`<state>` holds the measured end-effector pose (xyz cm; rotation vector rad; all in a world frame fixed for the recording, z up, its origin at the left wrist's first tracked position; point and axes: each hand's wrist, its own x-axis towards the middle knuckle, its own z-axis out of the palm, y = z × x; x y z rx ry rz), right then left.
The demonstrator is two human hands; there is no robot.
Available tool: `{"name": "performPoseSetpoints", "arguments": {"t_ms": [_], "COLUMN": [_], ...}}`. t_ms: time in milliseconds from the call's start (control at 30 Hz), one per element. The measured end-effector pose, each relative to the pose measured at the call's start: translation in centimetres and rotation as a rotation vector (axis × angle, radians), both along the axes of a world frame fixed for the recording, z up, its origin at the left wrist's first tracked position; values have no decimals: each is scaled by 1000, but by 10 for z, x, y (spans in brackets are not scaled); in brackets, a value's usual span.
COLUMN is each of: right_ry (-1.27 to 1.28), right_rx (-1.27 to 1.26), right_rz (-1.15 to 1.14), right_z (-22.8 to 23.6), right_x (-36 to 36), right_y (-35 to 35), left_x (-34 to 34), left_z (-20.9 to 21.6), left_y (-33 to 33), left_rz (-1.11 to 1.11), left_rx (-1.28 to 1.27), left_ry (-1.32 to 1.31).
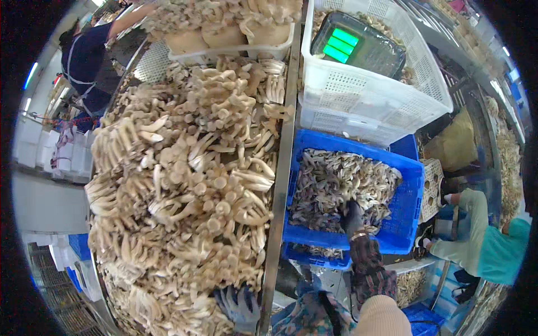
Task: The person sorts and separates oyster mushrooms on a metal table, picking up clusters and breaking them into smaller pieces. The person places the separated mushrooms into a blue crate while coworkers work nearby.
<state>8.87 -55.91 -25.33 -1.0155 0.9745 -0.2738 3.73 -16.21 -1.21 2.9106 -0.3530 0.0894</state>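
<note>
A big heap of pale tan mushrooms (185,185) in clusters covers the long metal-edged table on the left. At the heap's near edge, beside the metal rim (280,185), my left hand (238,305) in a blue-grey glove lies on the stems, fingers stretched apart. My right hand (353,217), dark-gloved below a plaid sleeve, reaches into a blue crate (412,196). It touches the loose, greyish smaller mushrooms (336,179) inside; its fingertips are lost among them, so I cannot tell if it grips any.
White perforated crates (358,89) stand beyond the blue one, topped by a dark plastic-wrapped device (358,45) with green lit bars. Mushroom blocks (224,36) fill a far tub. One person (87,67) works far left; another in teal (504,252) sits right. A beige rounded thing (384,318) is nearby.
</note>
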Motion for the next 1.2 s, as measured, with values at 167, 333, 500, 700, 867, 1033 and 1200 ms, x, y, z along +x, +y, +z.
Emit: {"name": "performPoseSetpoints", "arguments": {"t_ms": [167, 333, 500, 700, 867, 1033, 1200], "right_ry": [-134, -502, -439, -487, -369, -376, -554], "right_rx": [278, 263, -680, -1027, -1873, -1558, -1040], "right_rz": [304, 1075, 1362, 1884, 1816, 1693, 2361], "right_z": [204, 331, 322, 325, 292, 234, 337], "right_x": [-5, 5, 9, -3, -17, -14, -20], "right_y": [110, 269, 365, 417, 405, 466, 562], "left_x": [3, -3, -55, -137, -211, -124, -125], "left_z": [23, 100, 80, 119, 72, 35, -25], "left_y": [3, 11, 115, 171, 201, 241, 331], "left_rz": [42, 449, 1122, 1062, 1094, 927, 924], "left_rx": [-92, -1841, -1664, -1320, -155, -191, -748], "left_ry": [120, 581, 218, -31, 334, 170, -130]}}
